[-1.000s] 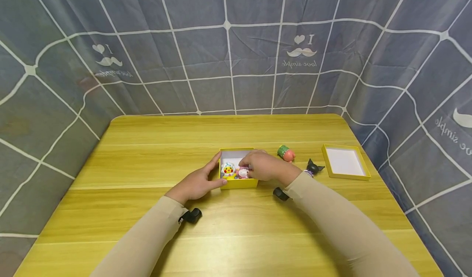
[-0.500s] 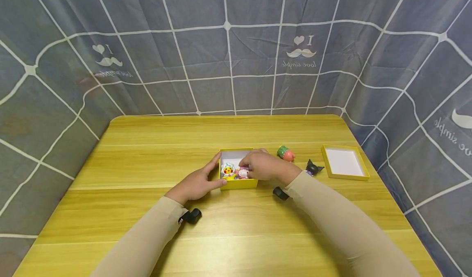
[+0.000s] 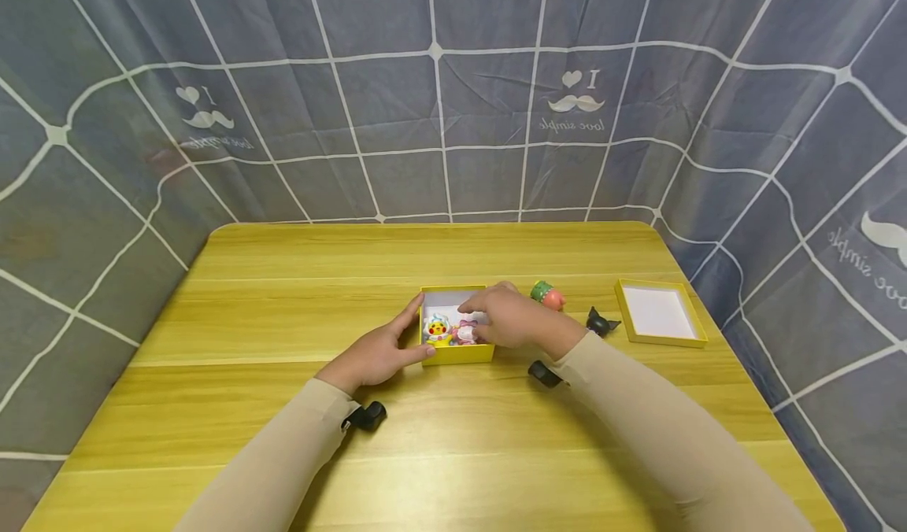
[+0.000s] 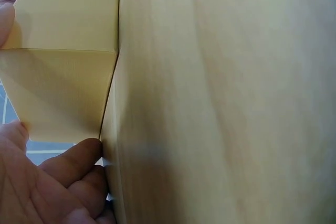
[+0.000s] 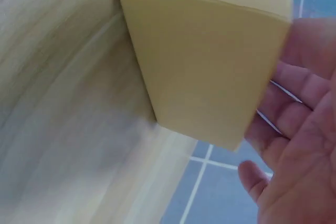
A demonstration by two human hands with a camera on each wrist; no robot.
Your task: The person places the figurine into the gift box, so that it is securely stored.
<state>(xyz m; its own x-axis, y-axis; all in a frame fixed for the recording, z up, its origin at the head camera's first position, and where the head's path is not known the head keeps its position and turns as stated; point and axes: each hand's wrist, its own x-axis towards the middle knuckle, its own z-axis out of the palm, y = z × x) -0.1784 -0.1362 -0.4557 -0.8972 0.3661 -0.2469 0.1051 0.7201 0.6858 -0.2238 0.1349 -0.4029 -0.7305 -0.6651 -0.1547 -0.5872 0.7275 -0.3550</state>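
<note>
An open yellow box (image 3: pixel 457 355) with a white inside stands mid-table. In its front left lies a yellow figurine (image 3: pixel 438 329) with red cheeks and a white hood; beside it on the right is a pink and white figurine (image 3: pixel 465 333). My left hand (image 3: pixel 375 352) grips the box's left end, thumb at the front wall and a finger at the back corner. Over the right wall reaches my right hand (image 3: pixel 506 315), fingers extended above the pink figurine. In the right wrist view, fingers (image 5: pixel 278 108) hang loosely beside the box's outer wall; the box hides the fingers inside.
To the right lie a green and pink figurine (image 3: pixel 548 295) and a figurine with a black pointed-eared head (image 3: pixel 601 322), partly hidden by the right arm. A shallow yellow lid (image 3: pixel 662 312), white inside up, rests farther right. Grey checked curtains (image 3: pixel 397 115) surround the wooden table (image 3: pixel 298 280).
My right hand has lifted slightly, and more of the pink figurine shows beneath its fingers. The left hand and the box have stayed in place.
</note>
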